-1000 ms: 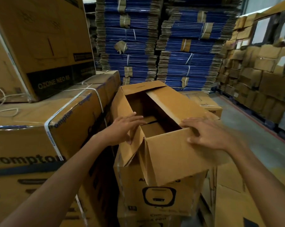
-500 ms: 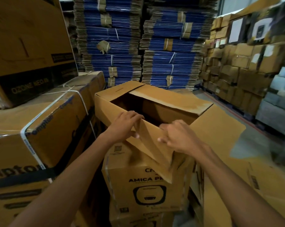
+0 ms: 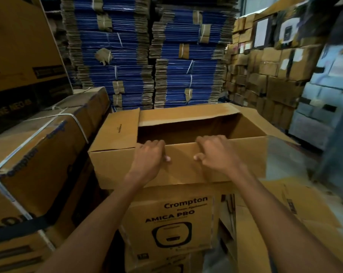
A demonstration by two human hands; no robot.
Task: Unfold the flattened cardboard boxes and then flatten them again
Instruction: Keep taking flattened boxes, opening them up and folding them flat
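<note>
Inspecting the cardboard box, we find it opened and standing on the printed Crompton carton, centre front. Our left hand and right hand hook curled fingers over its near rim, thumbs outside. We advise keeping the grips apart and pulling evenly, so the walls square without creasing. Half a second earlier the near flap stood buckled between the hands; it now lies straight.

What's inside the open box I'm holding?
Only bare, shadowed inner walls of the open box show. The near flap, gripped by left hand and right hand, hides its bottom.
</note>
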